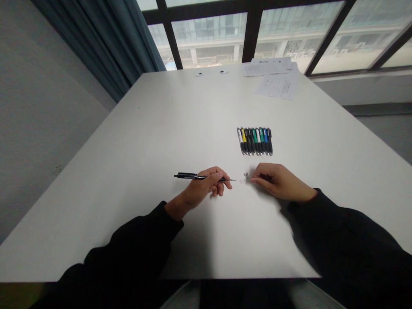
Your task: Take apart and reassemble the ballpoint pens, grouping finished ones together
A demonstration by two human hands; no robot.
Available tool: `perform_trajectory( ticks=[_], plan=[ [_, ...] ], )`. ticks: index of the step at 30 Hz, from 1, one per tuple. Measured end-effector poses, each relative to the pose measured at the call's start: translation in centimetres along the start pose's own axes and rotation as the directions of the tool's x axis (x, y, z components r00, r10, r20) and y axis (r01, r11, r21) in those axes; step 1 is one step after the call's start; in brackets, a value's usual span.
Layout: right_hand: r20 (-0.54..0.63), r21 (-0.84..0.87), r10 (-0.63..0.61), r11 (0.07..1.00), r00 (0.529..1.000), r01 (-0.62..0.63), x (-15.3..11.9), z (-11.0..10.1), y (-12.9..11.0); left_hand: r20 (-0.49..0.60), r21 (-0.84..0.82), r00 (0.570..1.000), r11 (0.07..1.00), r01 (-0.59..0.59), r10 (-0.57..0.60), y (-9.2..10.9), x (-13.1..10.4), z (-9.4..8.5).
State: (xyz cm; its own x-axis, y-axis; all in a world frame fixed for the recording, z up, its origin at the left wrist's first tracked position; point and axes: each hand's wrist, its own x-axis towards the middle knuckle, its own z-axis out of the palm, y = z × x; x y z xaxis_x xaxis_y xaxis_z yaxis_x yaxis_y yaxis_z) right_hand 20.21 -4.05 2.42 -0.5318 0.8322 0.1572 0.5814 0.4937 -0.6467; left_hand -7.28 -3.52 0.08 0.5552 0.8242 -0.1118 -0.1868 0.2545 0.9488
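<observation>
A black pen lies across my left hand, whose fingers are closed round its lower part. From its front end a thin refill tip sticks out, pointing right. My right hand rests on the tabletop opposite, thumb and fingers drawn together in a pinch. Whatever its fingertips hold, if anything, is too small to make out. Just left of those fingertips is a small silvery piece, and a faint mark or clear bit shows below it.
Beyond my right hand, several pens with white, yellow, black, green and blue barrels lie side by side in a row. Printed papers lie at the far right of the white table. Two small dark-and-white items sit near the far edge, before the window.
</observation>
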Motion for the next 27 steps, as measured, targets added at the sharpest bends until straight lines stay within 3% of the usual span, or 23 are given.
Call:
perform_trajectory(
  ticks=[4,27],
  plan=[
    [0.000,-0.119,-0.028,0.992,1.000,0.028,0.1,0.2,1.0,0.005,0.010,1.000,1.000,0.009,-0.009,0.1,0.0,0.1],
    [-0.127,-0.142,0.054,0.987,0.990,-0.072,0.3,1.2,1.1,0.038,0.011,0.999,1.000,0.020,-0.020,0.2,0.0,0.0]
  ],
)
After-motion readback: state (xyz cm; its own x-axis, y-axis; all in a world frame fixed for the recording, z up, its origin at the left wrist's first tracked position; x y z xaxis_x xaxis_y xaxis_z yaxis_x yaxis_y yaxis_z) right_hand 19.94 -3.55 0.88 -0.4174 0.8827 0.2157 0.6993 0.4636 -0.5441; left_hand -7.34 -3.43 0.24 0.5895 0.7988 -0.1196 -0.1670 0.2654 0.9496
